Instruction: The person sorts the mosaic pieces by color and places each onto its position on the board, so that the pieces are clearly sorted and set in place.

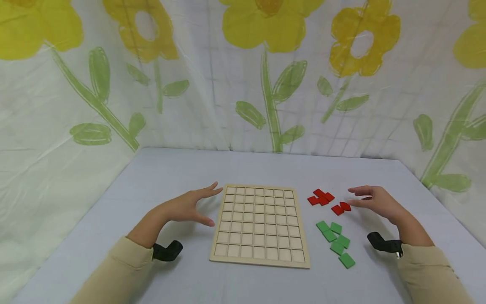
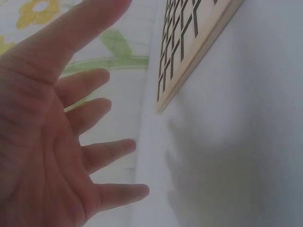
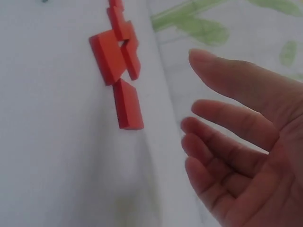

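Note:
A pale wooden grid board (image 1: 259, 226) lies on the table, its square cells bare. Beside its left edge my left hand (image 1: 186, 207) hovers with fingers spread, and the left wrist view shows its palm (image 2: 42, 142) holding nothing. To the board's right lie several red square tiles (image 1: 320, 197), some touching one another. My right hand (image 1: 379, 202) is held over the table just right of the nearest red tiles (image 3: 106, 56), its fingers loosely bent around nothing. Several green square tiles (image 1: 337, 247) lie in a loose cluster nearer to me.
The white table (image 1: 182, 164) runs back to a hanging sheet (image 1: 212, 105) painted with yellow flowers and green leaves. A black wrist strap mount (image 1: 167, 251) sits at my left cuff, and a similar black mount (image 1: 383, 242) at my right.

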Demonstrator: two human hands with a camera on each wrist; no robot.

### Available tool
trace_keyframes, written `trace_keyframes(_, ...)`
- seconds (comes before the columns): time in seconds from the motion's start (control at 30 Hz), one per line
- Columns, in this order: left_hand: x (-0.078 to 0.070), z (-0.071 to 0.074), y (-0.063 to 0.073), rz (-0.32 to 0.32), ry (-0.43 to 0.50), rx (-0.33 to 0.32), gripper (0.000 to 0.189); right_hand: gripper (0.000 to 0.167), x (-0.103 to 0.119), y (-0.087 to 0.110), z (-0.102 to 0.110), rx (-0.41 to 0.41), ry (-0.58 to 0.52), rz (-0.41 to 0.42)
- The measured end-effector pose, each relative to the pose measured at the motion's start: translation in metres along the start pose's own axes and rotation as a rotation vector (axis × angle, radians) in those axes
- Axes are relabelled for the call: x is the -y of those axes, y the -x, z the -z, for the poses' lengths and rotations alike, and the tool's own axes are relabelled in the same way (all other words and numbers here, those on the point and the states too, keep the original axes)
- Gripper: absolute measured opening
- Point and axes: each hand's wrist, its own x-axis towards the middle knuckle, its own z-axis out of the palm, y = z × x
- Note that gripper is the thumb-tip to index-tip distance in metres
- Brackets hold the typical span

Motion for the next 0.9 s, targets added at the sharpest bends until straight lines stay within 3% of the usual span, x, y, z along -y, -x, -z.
trace_keyframes(0.23,0.002,-0.009,-0.015,0.007,0.031,0.04,0.093,0.057,-0.023,-0.008,0.002,0.077,-0.156,-0.036)
trace_keyframes(0.4,0.004,-0.015,-0.022,0.043,0.044,0.062,0.092,0.062,-0.033,-0.01,-0.005,0.081,-0.232,-0.07)
trace_keyframes(0.7,0.01,-0.023,-0.03,0.017,0.072,0.048,0.09,0.058,-0.032,-0.011,-0.016,0.072,-0.206,-0.034)
trace_keyframes(0.9,0.018,-0.028,-0.037,0.009,0.033,0.007,0.086,0.055,-0.032,-0.012,-0.018,0.045,-0.159,-0.027)
